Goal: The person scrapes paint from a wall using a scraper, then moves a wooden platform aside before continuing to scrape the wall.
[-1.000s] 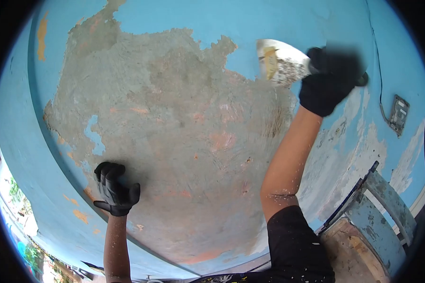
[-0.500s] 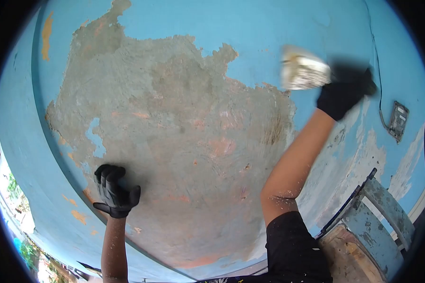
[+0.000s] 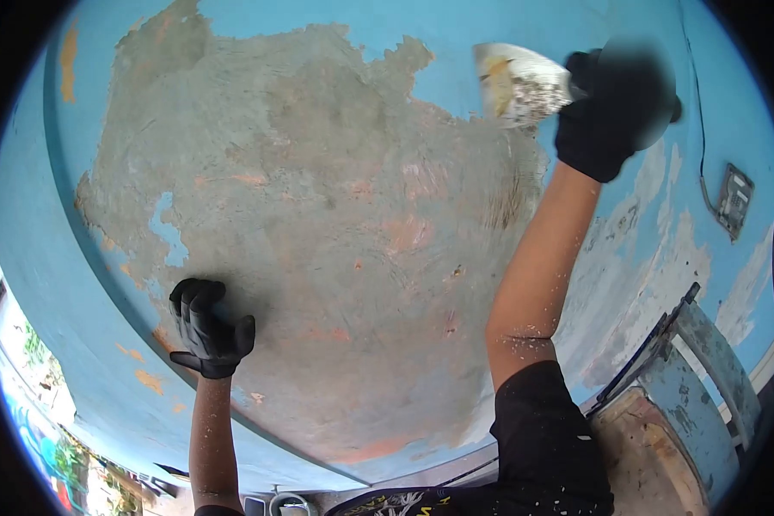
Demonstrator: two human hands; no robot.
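Gripped in my right hand (image 3: 619, 112), which wears a black glove, is a putty knife (image 3: 525, 86) with a wide, flared metal blade smeared with residue. Its blade edge points left, at the border where blue paint meets the bare grey patch (image 3: 335, 172) of the wall. Part of the right glove is blurred, and the handle is hidden inside it. My left hand (image 3: 212, 331), also in a black glove, rests against the lower left of the bare patch with its fingers spread. Pale flakes dot both forearms.
A worn blue chair (image 3: 688, 404) stands at the lower right. Above it an electrical box (image 3: 734, 202) with a cable hangs on the blue wall (image 3: 310, 15). A raised wall edge (image 3: 69, 206) curves down the left side. A bucket (image 3: 292, 504) stands at the bottom.
My right hand and the putty knife have shifted up and slightly left in view. The whole view has tilted a little. My left hand stays at the same spot on the wall.
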